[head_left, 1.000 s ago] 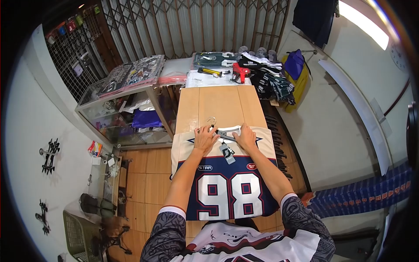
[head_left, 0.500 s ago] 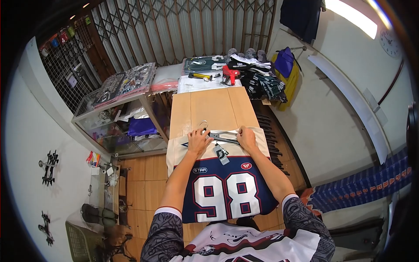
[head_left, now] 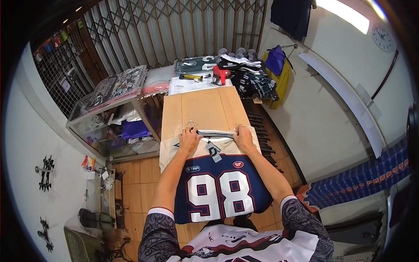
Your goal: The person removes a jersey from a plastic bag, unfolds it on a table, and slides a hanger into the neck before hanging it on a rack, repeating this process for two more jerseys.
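Observation:
A navy and cream sports jersey (head_left: 203,163) with large white digits lies on the wooden table, its neck away from me. My left hand (head_left: 189,142) is closed at the left side of the neck, beside the metal hook (head_left: 190,124) of a hanger. Across the neck opening runs the dark grey hanger (head_left: 214,134), partly inside the jersey. At the right side of the neck, my right hand (head_left: 243,139) is closed on the collar edge; its fingertips are partly hidden. A grey hang tag (head_left: 214,152) rests on the jersey's front below the collar.
Beyond the bare tabletop (head_left: 200,105) lie a red tape dispenser (head_left: 221,75), a yellow-handled tool (head_left: 191,77) and piled clothing (head_left: 253,81). A glass display case (head_left: 115,124) stands left. Several black hangers (head_left: 264,144) line the table's right side.
The hanger bar now lies more level across the neck, and the collar edge behind it is stretched straighter between my hands. The whole view has shifted slightly.

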`<state>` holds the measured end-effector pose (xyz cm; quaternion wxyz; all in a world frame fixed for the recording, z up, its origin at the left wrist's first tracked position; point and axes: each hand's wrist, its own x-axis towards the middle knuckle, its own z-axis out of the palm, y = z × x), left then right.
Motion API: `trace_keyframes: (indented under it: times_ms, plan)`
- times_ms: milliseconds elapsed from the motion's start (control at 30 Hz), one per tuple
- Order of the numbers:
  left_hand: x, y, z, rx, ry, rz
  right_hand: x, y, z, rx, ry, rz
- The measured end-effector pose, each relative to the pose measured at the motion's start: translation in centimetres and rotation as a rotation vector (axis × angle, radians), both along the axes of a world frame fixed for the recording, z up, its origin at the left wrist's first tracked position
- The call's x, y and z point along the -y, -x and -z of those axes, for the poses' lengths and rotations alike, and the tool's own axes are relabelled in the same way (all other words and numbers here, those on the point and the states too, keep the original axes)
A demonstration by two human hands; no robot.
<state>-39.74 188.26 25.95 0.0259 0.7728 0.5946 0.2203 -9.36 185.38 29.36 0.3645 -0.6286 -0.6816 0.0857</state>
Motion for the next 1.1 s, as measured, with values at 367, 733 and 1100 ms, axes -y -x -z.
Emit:
trace_keyframes:
  times_ms: [367,733,1100]
  plan:
    - [-1.0,-2.0,-1.1,0.015,0.073,-0.039,1.2,0.9,-1.4,-0.152,-0.054,-0.077]
    - [-5.1,-9.2,-0.3,-0.013,-0.112,0.055,5.3,0.8,-0.8,-0.254,-0.004,-0.116]
    - [-3.3,-1.9,0.3,0.057,-0.045,-0.084,2.3,-4.8,0.0,0.103,-0.048,-0.002]
